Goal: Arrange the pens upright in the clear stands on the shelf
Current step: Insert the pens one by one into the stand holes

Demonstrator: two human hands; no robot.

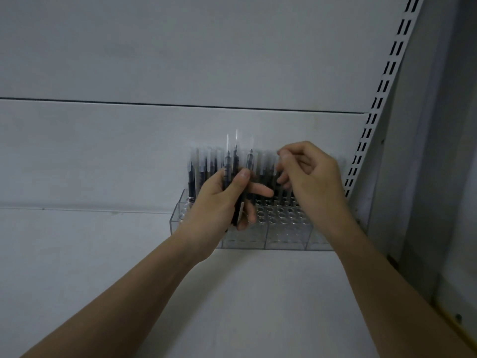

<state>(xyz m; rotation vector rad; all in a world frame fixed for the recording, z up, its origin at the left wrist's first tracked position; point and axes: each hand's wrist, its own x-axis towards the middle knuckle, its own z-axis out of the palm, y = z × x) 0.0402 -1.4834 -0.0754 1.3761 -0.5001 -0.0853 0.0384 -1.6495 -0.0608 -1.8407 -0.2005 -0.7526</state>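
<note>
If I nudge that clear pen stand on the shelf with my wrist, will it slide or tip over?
The clear stand looks low and wide with a flat base, so it probably slides on the smooth shelf rather than tips. The upright pens fill its back rows, so a hard push may rock it backward. The left hand holds more pens.

back wall (180, 47): pale grey panels, dark horiz. seam across
shelf (77, 254): white, flat
upright (387, 73): slotted strip, rt side, leaning in view
light: dim, even
</note>
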